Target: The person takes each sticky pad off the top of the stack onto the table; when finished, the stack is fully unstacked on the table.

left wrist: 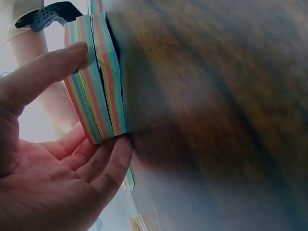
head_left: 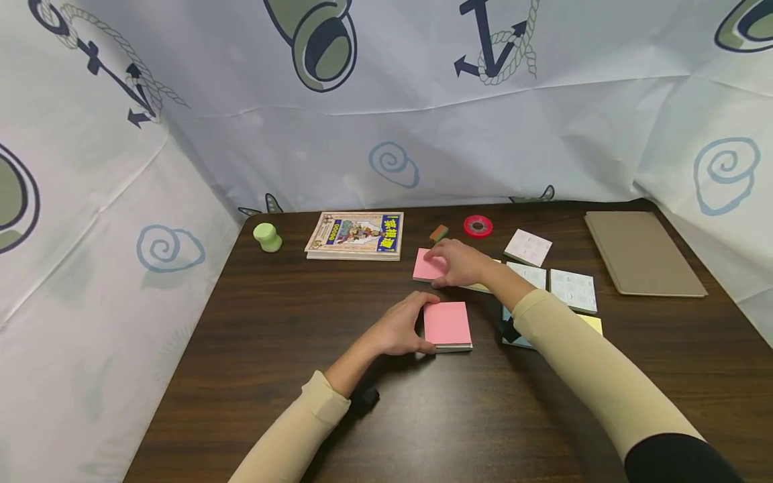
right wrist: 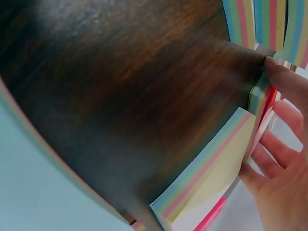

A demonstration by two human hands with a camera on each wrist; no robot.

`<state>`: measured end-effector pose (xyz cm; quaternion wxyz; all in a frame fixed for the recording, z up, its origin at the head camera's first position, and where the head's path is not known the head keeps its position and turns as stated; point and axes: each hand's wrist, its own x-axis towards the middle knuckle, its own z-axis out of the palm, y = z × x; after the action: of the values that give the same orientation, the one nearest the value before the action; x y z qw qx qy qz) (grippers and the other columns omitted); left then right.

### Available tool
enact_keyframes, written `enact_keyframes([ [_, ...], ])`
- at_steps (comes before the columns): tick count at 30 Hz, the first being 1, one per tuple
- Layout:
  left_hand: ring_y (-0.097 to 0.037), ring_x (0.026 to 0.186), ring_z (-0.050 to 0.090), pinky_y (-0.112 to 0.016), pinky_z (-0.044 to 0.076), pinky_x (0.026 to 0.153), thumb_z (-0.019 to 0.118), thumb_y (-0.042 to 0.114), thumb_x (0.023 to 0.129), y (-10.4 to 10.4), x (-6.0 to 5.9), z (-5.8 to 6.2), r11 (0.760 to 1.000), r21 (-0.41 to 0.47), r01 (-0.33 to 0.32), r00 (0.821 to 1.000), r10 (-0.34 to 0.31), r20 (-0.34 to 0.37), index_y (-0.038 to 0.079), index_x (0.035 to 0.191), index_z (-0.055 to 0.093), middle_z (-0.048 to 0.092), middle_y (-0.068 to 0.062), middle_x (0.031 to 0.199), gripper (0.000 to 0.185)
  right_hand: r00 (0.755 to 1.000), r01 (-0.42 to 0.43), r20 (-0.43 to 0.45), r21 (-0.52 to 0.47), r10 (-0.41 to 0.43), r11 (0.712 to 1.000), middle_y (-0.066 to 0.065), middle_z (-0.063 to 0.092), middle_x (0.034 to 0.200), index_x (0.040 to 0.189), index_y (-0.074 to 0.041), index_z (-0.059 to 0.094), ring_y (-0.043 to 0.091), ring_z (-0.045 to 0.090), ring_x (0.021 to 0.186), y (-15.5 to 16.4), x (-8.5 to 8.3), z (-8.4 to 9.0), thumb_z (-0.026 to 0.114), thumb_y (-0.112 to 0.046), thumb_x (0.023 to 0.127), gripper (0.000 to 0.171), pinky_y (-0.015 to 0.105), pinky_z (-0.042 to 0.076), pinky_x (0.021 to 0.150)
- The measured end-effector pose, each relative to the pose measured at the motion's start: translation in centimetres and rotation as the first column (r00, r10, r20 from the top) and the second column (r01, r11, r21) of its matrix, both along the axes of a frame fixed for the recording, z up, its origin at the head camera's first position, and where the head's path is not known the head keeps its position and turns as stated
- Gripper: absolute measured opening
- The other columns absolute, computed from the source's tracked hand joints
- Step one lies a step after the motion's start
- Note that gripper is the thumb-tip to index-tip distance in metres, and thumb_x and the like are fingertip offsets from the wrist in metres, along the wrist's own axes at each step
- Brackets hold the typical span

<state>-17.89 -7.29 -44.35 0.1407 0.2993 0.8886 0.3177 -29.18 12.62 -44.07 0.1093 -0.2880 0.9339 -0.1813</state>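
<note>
Nearest, the left hand [head_left: 398, 329] rests on the dark wooden surface [head_left: 272, 376] with its fingers [left wrist: 103, 166] and thumb curled round the left edge of a pink-topped stack of sticky notes [head_left: 447, 325]; the left wrist view shows that this stack is three rainbow-edged pads piled together [left wrist: 98, 82], the thumb on one side and the fingertips on the other. The stack lies flat near the middle of the surface, just beside the person's right forearm.

Further back, the right hand [head_left: 461, 263] lies over a second pink sticky pad [head_left: 426, 265], its fingers bent round the pad's near and right edges; the right wrist view shows the fingertips [right wrist: 284, 79] against the striped side of that pad, with a yellow-topped pad [right wrist: 211, 173] lying just beside it.

Right of the right arm sit three white-topped pads: one [head_left: 528, 247] tilted and furthest back, one [head_left: 528, 274] just below it, and one [head_left: 574, 290] to the right. A yellow-topped pad [head_left: 592, 323] and a blue one [head_left: 513, 335] peek out from behind the forearm.

Along the far edge stand one green stubby container [head_left: 267, 237], one illustrated book [head_left: 355, 235], one small brown-and-green eraser [head_left: 438, 233] and one red roll of tape [head_left: 478, 226]. One tan notebook [head_left: 643, 251] lies at the right side. A cloth printed with anchors and spirals [head_left: 386, 100] hangs behind and to both sides.
</note>
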Motion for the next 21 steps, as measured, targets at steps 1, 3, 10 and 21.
enact_keyframes([
  [1, -0.022, 0.118, 0.051, -0.040, 0.039, 0.104, 0.091, 0.017, 0.068, 0.0, 0.0, 0.0, 1.000, 0.002, -0.001, 1.000, 0.001, -0.001, 0.006, 0.136, 0.048, 0.051, -0.008, 0.132, 0.081, 1.000, -0.002, -0.001, 0.006, 0.002, 1.000, 0.017, 0.049, 0.140, 0.133, -0.012, 0.060, 0.036, 0.041, 0.132, -0.1, 0.0, 0.1, 0.081, -0.034, 0.080, 0.061, 0.054, 0.036, 0.105],
  [3, -0.022, 0.118, 0.051, -0.039, 0.039, 0.104, 0.091, 0.017, 0.068, -0.1, 0.0, 0.0, 1.000, 0.001, -0.001, 1.000, 0.001, -0.004, 0.006, 0.136, 0.048, 0.051, -0.008, 0.132, 0.081, 1.000, -0.002, -0.005, 0.011, 0.002, 1.000, 0.017, 0.048, 0.141, 0.133, -0.012, 0.059, 0.036, 0.040, 0.132, -0.1, 0.2, 0.3, 0.081, -0.036, 0.081, 0.062, 0.054, 0.036, 0.105],
  [10, -0.023, 0.116, 0.051, -0.040, 0.040, 0.103, 0.091, 0.017, 0.069, -0.1, 0.0, 0.2, 1.000, -0.004, -0.006, 1.000, 0.007, 0.020, 0.006, 0.136, 0.047, 0.051, -0.007, 0.131, 0.081, 0.999, 0.018, -0.042, -0.064, -0.021, 0.998, 0.016, 0.048, 0.140, 0.137, -0.010, 0.057, 0.033, 0.042, 0.130, 0.7, 1.7, 1.9, 0.078, -0.039, 0.082, 0.065, 0.053, 0.040, 0.102],
  [21, -0.020, 0.120, 0.050, -0.039, 0.039, 0.104, 0.090, 0.021, 0.070, -0.1, -0.1, 0.0, 1.000, -0.025, -0.006, 1.000, 0.006, 0.014, 0.007, 0.137, 0.047, 0.050, -0.006, 0.133, 0.081, 0.991, -0.135, -0.053, -0.222, 0.127, 0.965, 0.009, 0.053, 0.137, 0.124, -0.012, 0.065, 0.028, 0.048, 0.126, 3.3, 7.2, 3.5, 0.080, -0.045, 0.079, 0.057, 0.053, 0.040, 0.101],
])
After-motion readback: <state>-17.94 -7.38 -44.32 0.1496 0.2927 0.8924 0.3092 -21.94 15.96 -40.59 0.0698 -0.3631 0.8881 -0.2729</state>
